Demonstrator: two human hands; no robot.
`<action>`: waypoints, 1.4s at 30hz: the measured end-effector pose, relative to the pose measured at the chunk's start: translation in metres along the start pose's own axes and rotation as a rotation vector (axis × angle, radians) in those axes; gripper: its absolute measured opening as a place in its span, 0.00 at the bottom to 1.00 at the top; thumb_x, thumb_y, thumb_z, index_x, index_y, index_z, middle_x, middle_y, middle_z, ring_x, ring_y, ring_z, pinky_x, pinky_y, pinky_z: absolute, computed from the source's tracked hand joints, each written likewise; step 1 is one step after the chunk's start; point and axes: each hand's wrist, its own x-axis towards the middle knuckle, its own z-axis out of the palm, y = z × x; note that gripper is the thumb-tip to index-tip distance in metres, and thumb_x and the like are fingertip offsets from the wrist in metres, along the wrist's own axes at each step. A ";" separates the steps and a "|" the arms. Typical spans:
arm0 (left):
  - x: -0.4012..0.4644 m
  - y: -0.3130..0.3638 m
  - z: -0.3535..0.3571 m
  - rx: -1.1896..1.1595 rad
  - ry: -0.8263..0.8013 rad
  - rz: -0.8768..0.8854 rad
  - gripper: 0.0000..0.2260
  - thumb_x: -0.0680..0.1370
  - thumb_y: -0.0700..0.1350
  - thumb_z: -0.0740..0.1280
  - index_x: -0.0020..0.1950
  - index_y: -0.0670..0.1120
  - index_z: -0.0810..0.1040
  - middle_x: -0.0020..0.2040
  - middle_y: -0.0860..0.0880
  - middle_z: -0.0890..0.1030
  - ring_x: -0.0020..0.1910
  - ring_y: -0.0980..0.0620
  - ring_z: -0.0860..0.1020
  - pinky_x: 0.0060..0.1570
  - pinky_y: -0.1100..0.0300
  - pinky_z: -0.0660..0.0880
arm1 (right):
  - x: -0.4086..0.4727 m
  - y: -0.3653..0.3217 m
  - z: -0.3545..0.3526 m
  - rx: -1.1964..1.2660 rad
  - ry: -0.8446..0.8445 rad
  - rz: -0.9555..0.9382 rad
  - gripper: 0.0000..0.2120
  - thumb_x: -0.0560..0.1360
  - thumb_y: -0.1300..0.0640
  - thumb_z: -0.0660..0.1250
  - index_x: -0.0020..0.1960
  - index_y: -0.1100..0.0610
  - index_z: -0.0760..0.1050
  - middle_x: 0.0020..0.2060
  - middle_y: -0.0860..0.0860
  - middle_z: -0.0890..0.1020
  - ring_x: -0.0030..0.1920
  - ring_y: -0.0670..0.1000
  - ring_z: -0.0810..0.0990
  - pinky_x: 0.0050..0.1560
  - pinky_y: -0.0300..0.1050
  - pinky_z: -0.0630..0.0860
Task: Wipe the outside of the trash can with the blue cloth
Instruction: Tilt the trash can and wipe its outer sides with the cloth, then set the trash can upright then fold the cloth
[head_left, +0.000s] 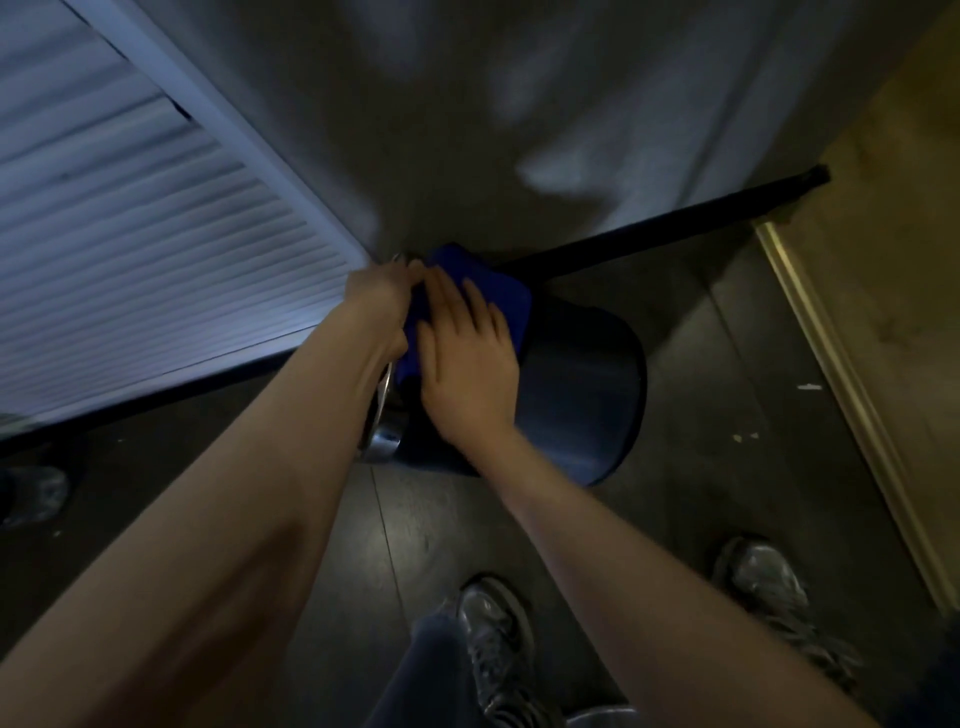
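Mid-wipe: our right hand (467, 364), fingers flat, presses blue cloth (498, 291) on trash can (587, 395), tilted at 12 o'clock. Left hand (382, 291) clamps its rim. Lower wall looks unwiped.

One trash can (582, 395) lies under two hands, the left hand (382, 291) and right hand (467, 369), with one blue cloth (498, 291) beneath the right. Nearer than the hands are two shoes (493, 639), and left of them is possibly a third, too dim to confirm.
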 end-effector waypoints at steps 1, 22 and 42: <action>0.001 0.001 0.000 -0.014 -0.033 -0.032 0.07 0.79 0.40 0.61 0.41 0.44 0.73 0.39 0.48 0.76 0.40 0.52 0.75 0.49 0.57 0.75 | -0.017 -0.001 0.004 -0.057 0.006 -0.017 0.24 0.77 0.51 0.51 0.71 0.56 0.62 0.70 0.51 0.69 0.70 0.55 0.67 0.68 0.50 0.64; 0.006 -0.007 -0.003 -0.013 -0.043 0.011 0.05 0.78 0.41 0.60 0.47 0.44 0.76 0.39 0.50 0.74 0.45 0.50 0.75 0.46 0.57 0.74 | -0.006 0.010 -0.001 -0.022 -0.040 -0.050 0.23 0.77 0.51 0.50 0.71 0.56 0.63 0.70 0.52 0.69 0.70 0.56 0.66 0.68 0.51 0.62; -0.059 -0.018 0.035 -0.414 -0.524 -0.148 0.22 0.83 0.49 0.47 0.72 0.40 0.63 0.71 0.41 0.69 0.71 0.47 0.68 0.61 0.60 0.68 | 0.053 0.038 -0.063 0.257 -0.224 0.408 0.27 0.75 0.43 0.57 0.70 0.55 0.62 0.71 0.53 0.66 0.71 0.57 0.61 0.70 0.61 0.56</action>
